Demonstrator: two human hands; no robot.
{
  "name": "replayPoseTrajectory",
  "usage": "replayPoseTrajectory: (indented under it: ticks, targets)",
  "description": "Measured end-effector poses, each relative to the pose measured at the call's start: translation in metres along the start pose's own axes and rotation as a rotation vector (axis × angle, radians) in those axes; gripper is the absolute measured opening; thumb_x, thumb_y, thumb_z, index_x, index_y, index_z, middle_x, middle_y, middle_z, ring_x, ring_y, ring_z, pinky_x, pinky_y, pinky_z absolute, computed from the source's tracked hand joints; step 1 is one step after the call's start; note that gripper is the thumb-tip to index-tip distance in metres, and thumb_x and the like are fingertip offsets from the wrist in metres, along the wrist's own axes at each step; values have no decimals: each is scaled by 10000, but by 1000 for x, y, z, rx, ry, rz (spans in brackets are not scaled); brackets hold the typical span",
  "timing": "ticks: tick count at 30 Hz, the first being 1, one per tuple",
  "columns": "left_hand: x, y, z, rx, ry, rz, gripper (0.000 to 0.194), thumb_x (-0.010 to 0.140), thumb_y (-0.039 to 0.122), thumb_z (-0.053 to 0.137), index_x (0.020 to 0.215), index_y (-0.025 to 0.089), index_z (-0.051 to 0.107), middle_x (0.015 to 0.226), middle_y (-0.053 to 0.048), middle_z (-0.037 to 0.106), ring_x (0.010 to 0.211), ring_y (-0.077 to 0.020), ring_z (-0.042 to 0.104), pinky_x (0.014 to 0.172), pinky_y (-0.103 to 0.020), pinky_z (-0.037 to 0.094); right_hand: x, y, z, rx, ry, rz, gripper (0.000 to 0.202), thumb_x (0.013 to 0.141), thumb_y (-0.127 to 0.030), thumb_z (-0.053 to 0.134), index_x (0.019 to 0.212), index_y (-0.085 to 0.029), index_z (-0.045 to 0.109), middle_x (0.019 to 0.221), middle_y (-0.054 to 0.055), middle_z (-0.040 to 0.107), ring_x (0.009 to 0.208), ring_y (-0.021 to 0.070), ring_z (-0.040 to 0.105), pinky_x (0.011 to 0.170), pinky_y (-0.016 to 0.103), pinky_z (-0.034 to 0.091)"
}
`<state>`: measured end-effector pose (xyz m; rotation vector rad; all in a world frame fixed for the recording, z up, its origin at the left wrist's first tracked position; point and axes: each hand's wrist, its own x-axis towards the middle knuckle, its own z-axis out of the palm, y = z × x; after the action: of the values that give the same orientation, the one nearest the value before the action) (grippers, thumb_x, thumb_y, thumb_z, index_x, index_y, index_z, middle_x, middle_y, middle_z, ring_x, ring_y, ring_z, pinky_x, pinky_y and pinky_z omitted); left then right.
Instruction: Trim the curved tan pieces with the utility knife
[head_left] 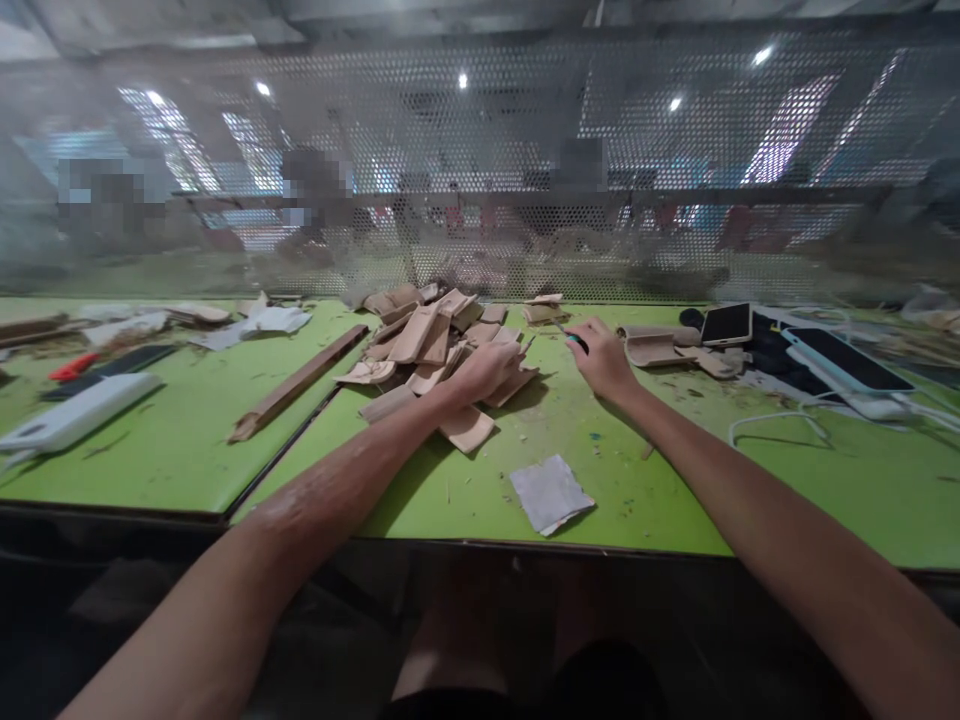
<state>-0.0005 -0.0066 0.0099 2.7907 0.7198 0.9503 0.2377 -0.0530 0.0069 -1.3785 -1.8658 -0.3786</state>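
Gripping a tool, curled right hand opposite curled left hand

The left forearm and right forearm slanted inward over the front edge of the desk. The left hand had its fingers drawn together, while the right hand, apart from it toward the right edge, curled in a grip. Bare legs showed below the front edge.

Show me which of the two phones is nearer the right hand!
The tan-edged phone; the blue-edged phone lies farther to the right, farther from the right hand.
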Motion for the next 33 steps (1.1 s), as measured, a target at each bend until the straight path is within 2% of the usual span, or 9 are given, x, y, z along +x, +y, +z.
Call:
replayPoseTrajectory:
  ticks: [5,8,17,24,28,33]
  targets:
    - [0,-3,1,-27,3,3,295,932,224,437,649,209,354,625,6,451,630,-141,359,603,-304,243,-1,-23,2,116,-74,-162,272,969,-246,486,1152,-207,683,1044,114,619,966,256,603,858,383,485]
    - [0,-4,2,-39,10,16,284,933,245,440,663,210,360,631,6,448,632,-145,357,601,-309,242,-3,-32,5,133,-114,-205,261,971,-237,486,1139,-209,683,1042,110,613,956,252,602,857,383,485]
    - [-1,-4,1,-14,4,27,272,907,201,496,662,199,377,626,22,434,620,-125,352,596,-290,224,-4,-30,5,107,-116,-181,240,950,-205,515,1118,-189,686,1037,110,620,946,249,614,840,377,495]
    - [1,-2,2,19,4,-12,308,953,195,454,651,200,393,607,19,419,609,-128,342,591,-294,230,-2,-12,3,35,-50,-62,249,929,-226,530,1099,-183,708,1014,124,627,913,275,617,821,413,499]
    - [1,-1,2,45,-11,-57,289,958,212,493,678,203,423,631,7,459,618,-132,364,599,-296,252,-2,-16,1,75,-37,-92,253,943,-238,512,1108,-195,699,1019,122,626,940,273,616,835,411,498]
    - [1,0,-1,42,-28,-78,258,975,229,468,719,203,445,671,-10,505,632,-136,373,611,-302,260,-4,-31,4,138,-112,-194,236,955,-231,506,1112,-197,679,1029,111,622,949,254,613,851,389,495]
